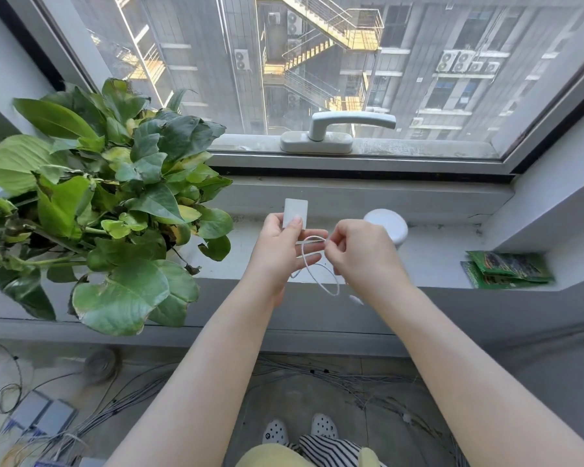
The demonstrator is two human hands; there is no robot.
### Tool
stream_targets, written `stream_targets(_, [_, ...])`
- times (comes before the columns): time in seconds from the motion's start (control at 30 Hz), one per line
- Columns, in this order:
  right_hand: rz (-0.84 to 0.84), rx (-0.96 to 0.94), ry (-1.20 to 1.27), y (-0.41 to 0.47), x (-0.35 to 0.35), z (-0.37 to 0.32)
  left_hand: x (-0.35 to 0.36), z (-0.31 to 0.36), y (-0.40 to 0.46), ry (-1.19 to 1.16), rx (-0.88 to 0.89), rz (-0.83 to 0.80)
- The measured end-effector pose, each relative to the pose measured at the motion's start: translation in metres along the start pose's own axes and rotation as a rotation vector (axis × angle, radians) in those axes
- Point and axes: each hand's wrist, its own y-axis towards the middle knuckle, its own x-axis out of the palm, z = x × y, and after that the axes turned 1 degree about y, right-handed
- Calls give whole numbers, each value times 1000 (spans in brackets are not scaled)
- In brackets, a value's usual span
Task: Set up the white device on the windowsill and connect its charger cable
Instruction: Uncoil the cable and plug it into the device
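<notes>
Loose plug end dangles near sill edge. Right hand pinches white cable; left hand grips small white device upright over windowsill. Pull loops straight first (slowly). Round white thing sits behind.

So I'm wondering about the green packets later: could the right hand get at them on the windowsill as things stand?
Probably yes. The flat green packets lie uncovered on the grey windowsill, with bare sill between them and the right hand. That hand is pinching the thin white cable, though, so it isn't free.
</notes>
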Motion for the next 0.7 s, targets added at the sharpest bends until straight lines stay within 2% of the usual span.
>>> stream_targets(0.2, [-2,91,212,17,22,1,-2,-15,19,65,87,109])
stream_targets(0.4, [2,133,277,38,31,11,-9,-23,48,-62,4,126])
stream_targets(0.53, [-50,214,405,49,36,17,-15,-31,60,-152,-33,80])
stream_targets(0.7, [-184,284,610,47,38,24,-19,-38,66,-255,-68,102])
